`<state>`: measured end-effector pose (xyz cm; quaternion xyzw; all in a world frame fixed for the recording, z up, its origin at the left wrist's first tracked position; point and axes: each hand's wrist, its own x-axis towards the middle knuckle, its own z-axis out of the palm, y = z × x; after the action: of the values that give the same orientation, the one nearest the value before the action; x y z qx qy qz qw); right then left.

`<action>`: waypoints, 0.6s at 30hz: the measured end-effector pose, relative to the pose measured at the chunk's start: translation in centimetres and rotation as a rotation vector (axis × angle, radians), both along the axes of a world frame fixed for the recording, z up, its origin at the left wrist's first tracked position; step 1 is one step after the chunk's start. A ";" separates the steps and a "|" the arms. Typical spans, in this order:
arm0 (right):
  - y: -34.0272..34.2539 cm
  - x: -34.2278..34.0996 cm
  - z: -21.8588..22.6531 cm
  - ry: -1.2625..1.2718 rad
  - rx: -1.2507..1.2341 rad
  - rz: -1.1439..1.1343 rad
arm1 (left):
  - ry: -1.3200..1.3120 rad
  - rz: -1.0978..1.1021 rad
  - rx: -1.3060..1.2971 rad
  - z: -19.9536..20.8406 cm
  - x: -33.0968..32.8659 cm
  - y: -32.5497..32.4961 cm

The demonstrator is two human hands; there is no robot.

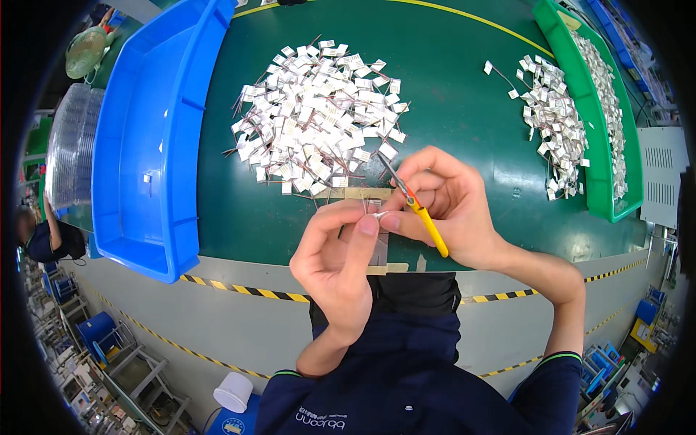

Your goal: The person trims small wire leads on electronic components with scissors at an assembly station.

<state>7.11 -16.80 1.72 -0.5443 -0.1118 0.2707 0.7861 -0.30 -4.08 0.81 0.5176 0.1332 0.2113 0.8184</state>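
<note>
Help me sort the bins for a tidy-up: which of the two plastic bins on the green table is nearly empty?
The blue bin on the left: its floor shows just one small white piece. The green bin on the right holds a long heap of small white parts.

1. Counter (464,65): dark green, yellow line.
2. Left bin (138,145): blue.
3. Right bin (594,145): green.
4. Cutters (424,217): yellow handles, orange pivot.
5. Heap of small packs (319,109): silver-white.
6. Counter edge tape (239,289): black-and-yellow stripes.

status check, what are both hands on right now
Left hand pinching small silver piece. Right hand gripping yellow-handled cutters at it. Nothing between hands and piece.
</note>
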 end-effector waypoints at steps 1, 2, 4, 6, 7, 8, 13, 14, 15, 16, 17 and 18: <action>0.0 0.0 0.0 0.000 0.000 0.002 | 0.006 0.007 -0.030 0.0 0.0 0.0; -0.1 -0.1 0.0 -0.004 -0.005 0.013 | 0.006 0.009 -0.030 -0.1 0.0 -0.1; -0.2 -0.1 0.1 -0.007 -0.009 0.026 | -0.009 0.018 -0.090 0.0 -0.1 -0.2; -0.3 -0.2 0.1 -0.034 -0.063 0.059 | 0.008 0.030 -0.082 0.2 -0.1 -0.3; -0.4 -0.3 0.1 -0.034 -0.063 0.060 | 0.025 0.040 -0.076 0.2 -0.1 -0.4; -0.4 -0.3 0.1 -0.045 -0.062 0.066 | 0.025 0.041 -0.076 0.3 -0.1 -0.4; -0.4 -0.5 0.2 -0.119 -0.075 0.088 | 0.062 0.073 -0.014 1.1 0.0 -0.7; -0.3 -0.6 0.0 -0.128 -0.059 0.077 | 0.063 0.074 -0.014 1.1 0.0 -0.7; -0.3 -0.7 0.0 -0.136 -0.042 0.066 | 0.053 0.073 0.003 1.0 0.0 -0.6; -0.3 -0.7 0.0 -0.136 -0.042 0.067 | 0.043 0.072 0.020 0.9 -0.1 -0.6; -0.3 -0.7 0.0 -0.141 -0.054 0.074 | 0.044 0.072 0.020 0.9 -0.1 -0.6; -0.4 -0.7 0.0 -0.147 -0.065 0.081 | 0.047 0.075 0.012 1.0 -0.1 -0.6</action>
<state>6.44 -17.18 1.74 -0.5828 -0.1825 0.2651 0.7461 -0.37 -4.69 1.78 0.5221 0.1705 0.2304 0.8033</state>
